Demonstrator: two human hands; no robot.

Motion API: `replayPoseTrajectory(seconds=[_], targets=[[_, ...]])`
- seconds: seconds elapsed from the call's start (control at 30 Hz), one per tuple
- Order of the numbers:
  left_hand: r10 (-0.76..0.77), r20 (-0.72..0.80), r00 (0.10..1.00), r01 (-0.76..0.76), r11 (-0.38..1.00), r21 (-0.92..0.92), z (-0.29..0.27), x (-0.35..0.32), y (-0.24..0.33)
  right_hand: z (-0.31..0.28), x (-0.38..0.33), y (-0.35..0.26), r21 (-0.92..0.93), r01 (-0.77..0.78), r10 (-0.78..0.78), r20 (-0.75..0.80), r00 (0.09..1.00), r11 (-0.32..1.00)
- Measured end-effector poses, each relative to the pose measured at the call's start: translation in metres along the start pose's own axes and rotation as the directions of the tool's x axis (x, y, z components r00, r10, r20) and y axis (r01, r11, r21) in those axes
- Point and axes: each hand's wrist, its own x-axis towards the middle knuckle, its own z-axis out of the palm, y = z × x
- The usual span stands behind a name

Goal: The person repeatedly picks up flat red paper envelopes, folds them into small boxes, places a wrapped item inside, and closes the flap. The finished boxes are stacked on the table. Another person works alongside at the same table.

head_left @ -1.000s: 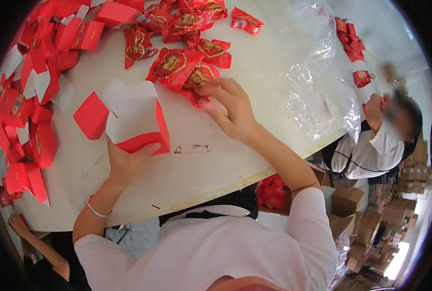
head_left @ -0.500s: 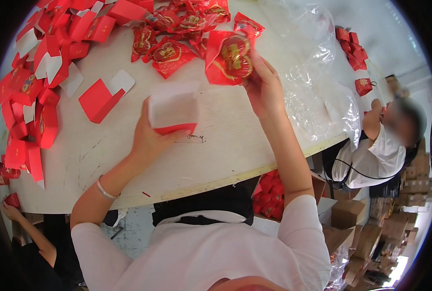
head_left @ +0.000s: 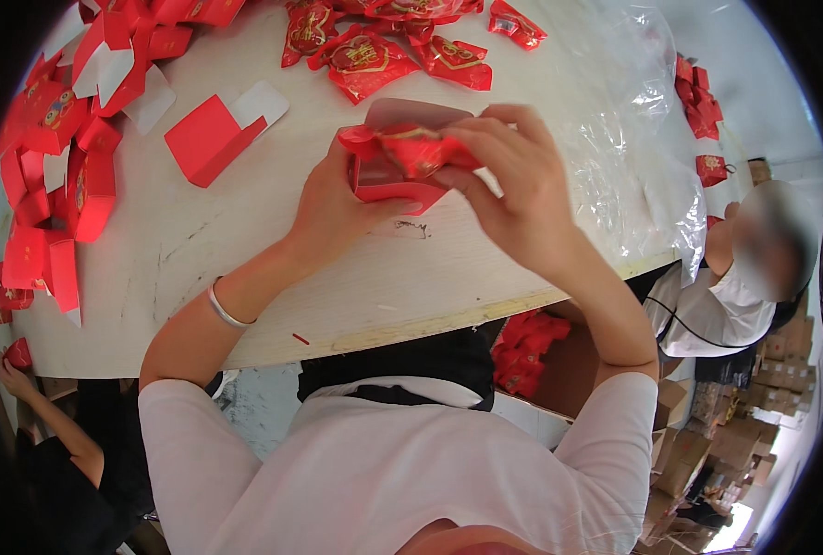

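Note:
My left hand [head_left: 339, 205] is closed round the left side of a red cardboard box [head_left: 395, 191] whose lid stands raised, showing a pale inside. Above the box's opening, partly inside it, is a shiny red candy packet [head_left: 416, 153]. The fingers of my right hand [head_left: 522, 190] pinch that packet's right end. Several more red packets with gold print [head_left: 361, 63] lie beyond my hands. To the left, a single open red box [head_left: 210, 139] with a white flap rests on the table [head_left: 245, 277].
Many red boxes [head_left: 92, 199] are heaped along the left side. Clear plastic sheeting [head_left: 615, 139] covers the table's right part. A carton of red packets [head_left: 527, 356] stands below the front edge. One co-worker [head_left: 735, 268] is at right; another person's hand [head_left: 14, 375] shows at far left.
My right hand has brought the packet down and left, from beyond the box into its opening. My left hand has moved the box slightly right. The whole view has shifted a little.

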Motion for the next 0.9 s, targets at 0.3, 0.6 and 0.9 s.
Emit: replayPoseTrajectory(seconds=[0.3,0.6,0.9], targets=[[0.172,0.015,0.985,-0.171,0.956,0.24,0.004,0.0,-0.004,-0.005,0.029,-0.007,-0.323,0.228,-0.008,0.562,0.827,0.918],[0.177,0.031,0.984,-0.179,0.959,0.219,0.003,0.0,-0.008,0.006,0.054,-0.008,-0.254,-0.032,0.187,0.615,0.766,0.967],[0.069,0.006,0.998,-0.068,0.954,0.293,0.009,-0.007,0.001,0.009,0.063,-0.025,-0.373,-0.181,0.414,0.803,0.428,0.91]])
